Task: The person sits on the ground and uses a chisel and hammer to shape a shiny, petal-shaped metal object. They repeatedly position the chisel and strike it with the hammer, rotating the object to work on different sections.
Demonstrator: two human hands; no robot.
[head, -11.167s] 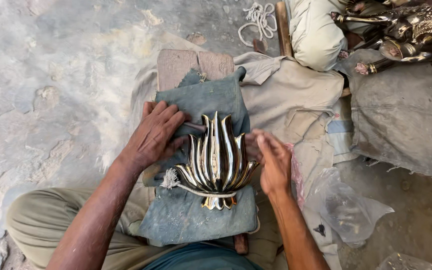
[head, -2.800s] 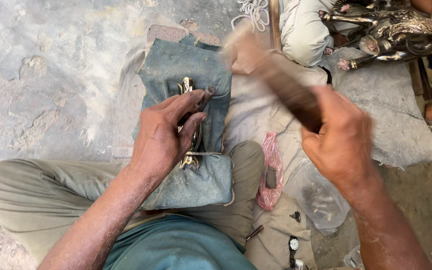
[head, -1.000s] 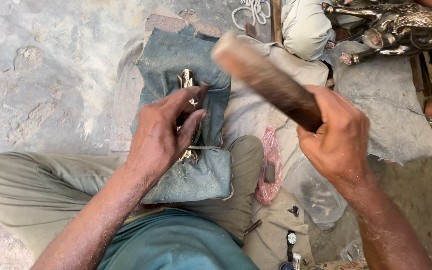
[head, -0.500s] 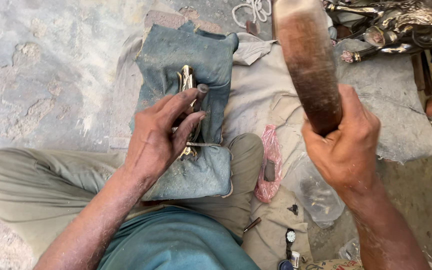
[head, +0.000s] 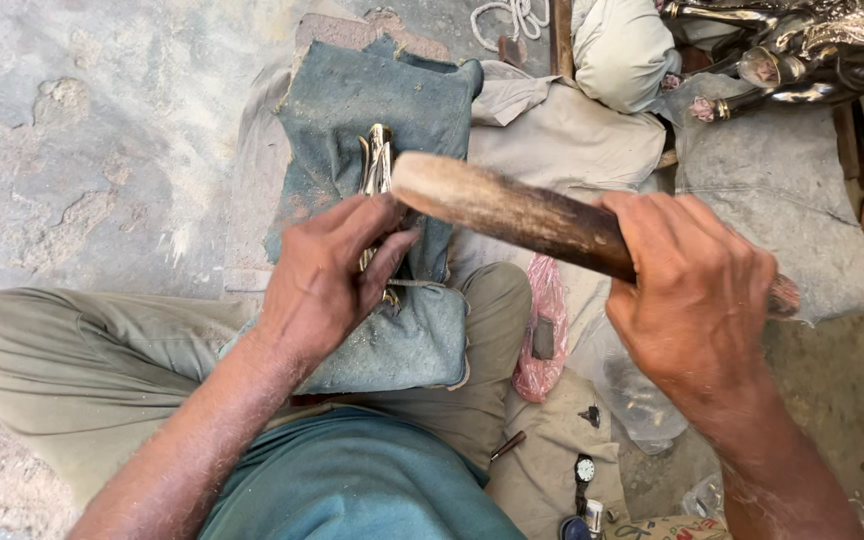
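- The rough grey stone floor (head: 82,130) fills the left and far side of the scene, cracked and dusty
- A seated person's olive-green trouser leg (head: 82,360) lies across the near left, with a teal shirt (head: 352,480) at the near edge
- A worn blue-green cloth pad (head: 392,100) runs from the lap toward the far side, draped over a block whose reddish end shows at the far edge
- Beige cloth sheets (head: 562,130) spread to the right of the pad, and a grey cloth (head: 772,170) lies further right
- The long, tapering brown wooden mallet (head: 512,210) slants over the pad, its pale blunt end just above the metal piece; whether it touches cannot be told
- The right hand (head: 692,290) is wrapped tightly round the mallet's dark handle end, all fingers closed on it
- The left hand (head: 327,280) presses down on the pad, fingers curled over the near part of the metal piece and pinning it
- The slim, shiny brass-coloured metal piece (head: 377,160) stands on edge on the pad, its far end poking out beyond the left fingers
- Ornate dark and silver metalwork (head: 812,50) rests at the far right
- A pink plastic bag (head: 547,330) lies right of the knee
- A white cord (head: 512,15) coils at the far edge
- A small wristwatch (head: 583,470) sits near the bottom
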